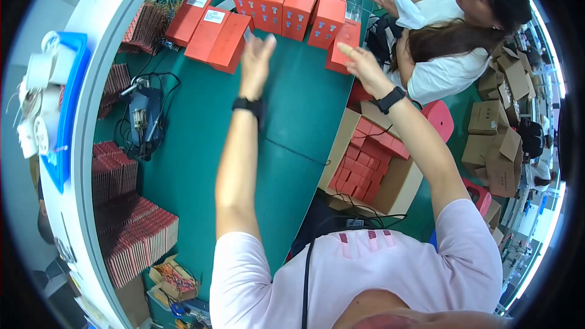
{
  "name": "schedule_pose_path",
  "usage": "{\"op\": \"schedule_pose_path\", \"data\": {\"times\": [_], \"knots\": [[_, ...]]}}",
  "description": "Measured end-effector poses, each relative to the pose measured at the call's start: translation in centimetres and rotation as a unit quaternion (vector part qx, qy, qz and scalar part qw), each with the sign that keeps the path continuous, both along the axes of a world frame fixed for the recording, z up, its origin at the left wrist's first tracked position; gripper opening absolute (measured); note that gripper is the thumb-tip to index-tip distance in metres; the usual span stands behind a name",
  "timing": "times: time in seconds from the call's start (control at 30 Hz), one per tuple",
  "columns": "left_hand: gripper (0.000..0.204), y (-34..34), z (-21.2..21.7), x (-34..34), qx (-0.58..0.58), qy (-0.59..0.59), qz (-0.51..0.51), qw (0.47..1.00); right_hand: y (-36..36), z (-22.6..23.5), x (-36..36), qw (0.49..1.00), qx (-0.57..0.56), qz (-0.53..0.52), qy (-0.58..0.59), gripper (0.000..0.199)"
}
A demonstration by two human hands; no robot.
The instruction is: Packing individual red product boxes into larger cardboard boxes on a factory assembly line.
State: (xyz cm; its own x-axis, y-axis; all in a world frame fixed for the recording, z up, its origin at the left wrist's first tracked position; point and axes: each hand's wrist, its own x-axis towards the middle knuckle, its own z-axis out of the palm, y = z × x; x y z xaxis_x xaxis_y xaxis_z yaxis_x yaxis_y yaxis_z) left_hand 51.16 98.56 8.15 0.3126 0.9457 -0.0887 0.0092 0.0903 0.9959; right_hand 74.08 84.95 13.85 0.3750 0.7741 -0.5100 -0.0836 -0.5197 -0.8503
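My left hand reaches over the green table, slightly blurred, with thumb and fingers apart and nothing visible in it. Right beside it stands the nearest red box of a short row of three, two with white labels. My right hand is at the table's right edge, its fingers apart, next to a red box at the front of the stack. Whether its fingertips touch that box, I cannot tell. Between and beyond my hands stands a block of several red boxes with small pictures on their sides.
An open carton holding small red boxes stands right of the table. A seated co-worker holds a white cloth. Bundled red-edged strips and a blue-grey device with cables line the left side. A black cable crosses the table.
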Motion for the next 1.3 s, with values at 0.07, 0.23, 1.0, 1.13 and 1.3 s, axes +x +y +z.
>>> {"op": "schedule_pose_path", "data": {"times": [0.07, 0.23, 1.0, 1.13, 1.3], "knots": [[0.093, 4.6, 4.0, 1.9, 0.043, -0.113, -0.029, 0.992, 1.9, -1.0, 3.0, 0.998, 0.009, -0.06, -0.028, 0.082], [0.074, 18.9, 1.9, 4.8, 0.026, 0.059, -0.027, 0.998, 6.6, -4.1, 6.2, 0.988, 0.101, -0.106, -0.042, 0.087], [0.06, 21.6, 1.6, 6.9, 0.096, 0.277, -0.39, 0.873, -1.8, -0.2, -9.2, 0.966, 0.005, -0.071, 0.249, 0.038], [0.049, 16.9, 2.5, 6.3, 0.101, 0.253, -0.438, 0.857, -6.9, -1.4, -12.6, 0.962, 0.077, -0.083, 0.248, 0.038], [0.049, 9.7, 3.7, 1.3, 0.008, 0.211, -0.425, 0.88, -12.3, 1.0, -14.9, 0.95, 0.011, -0.001, 0.312, 0.04]]}}
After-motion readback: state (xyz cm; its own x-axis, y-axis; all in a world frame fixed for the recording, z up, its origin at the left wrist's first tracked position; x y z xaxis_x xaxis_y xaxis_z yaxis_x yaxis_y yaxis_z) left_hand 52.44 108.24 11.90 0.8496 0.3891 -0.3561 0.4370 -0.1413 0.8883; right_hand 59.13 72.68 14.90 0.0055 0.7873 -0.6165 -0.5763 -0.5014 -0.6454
